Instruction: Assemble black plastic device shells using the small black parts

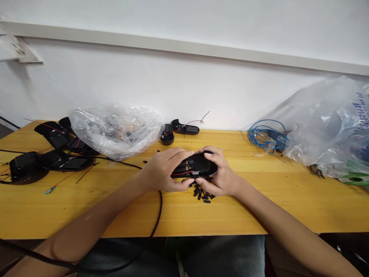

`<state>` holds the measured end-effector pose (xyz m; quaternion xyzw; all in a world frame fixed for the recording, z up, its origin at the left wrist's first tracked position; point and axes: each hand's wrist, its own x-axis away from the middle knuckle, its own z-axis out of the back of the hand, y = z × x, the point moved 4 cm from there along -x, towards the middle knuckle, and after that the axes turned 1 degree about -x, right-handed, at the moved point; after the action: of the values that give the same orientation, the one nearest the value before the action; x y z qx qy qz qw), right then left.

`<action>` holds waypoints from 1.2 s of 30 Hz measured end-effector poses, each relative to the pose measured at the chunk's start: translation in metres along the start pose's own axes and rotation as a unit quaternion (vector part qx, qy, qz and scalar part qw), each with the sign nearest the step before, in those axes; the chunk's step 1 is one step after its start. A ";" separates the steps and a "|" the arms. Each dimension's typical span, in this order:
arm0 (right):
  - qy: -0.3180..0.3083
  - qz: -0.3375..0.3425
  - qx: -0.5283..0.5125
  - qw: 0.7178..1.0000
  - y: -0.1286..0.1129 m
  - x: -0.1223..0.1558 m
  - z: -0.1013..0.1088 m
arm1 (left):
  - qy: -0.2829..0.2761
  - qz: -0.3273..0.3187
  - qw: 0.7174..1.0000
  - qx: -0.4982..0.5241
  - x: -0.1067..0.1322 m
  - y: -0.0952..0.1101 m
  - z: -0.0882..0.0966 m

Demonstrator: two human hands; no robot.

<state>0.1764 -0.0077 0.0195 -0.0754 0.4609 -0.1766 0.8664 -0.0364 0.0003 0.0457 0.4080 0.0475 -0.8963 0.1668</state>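
- Closest to us, a black cable (159, 213) hangs over the front edge of the wooden table (273, 207).
- Over mid-table, both hands are clamped on a black casing (198, 165), the left hand (163, 169) around one end and the right hand (221, 177) around the other.
- Small black pieces (203, 194) lie scattered just beneath it.
- Farther out are a clear bag (115, 130) on the left and a blue wire coil (266, 136) on the right.
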 end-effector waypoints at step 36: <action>0.173 -0.362 -0.171 0.900 0.025 0.009 -0.031 | -0.021 0.311 0.950 0.004 -0.005 -0.009 -0.037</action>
<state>0.1611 0.0134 -0.0122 -0.3522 0.5679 -0.4069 0.6228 -0.0095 0.0184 0.0246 0.3846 -0.0888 -0.8082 0.4370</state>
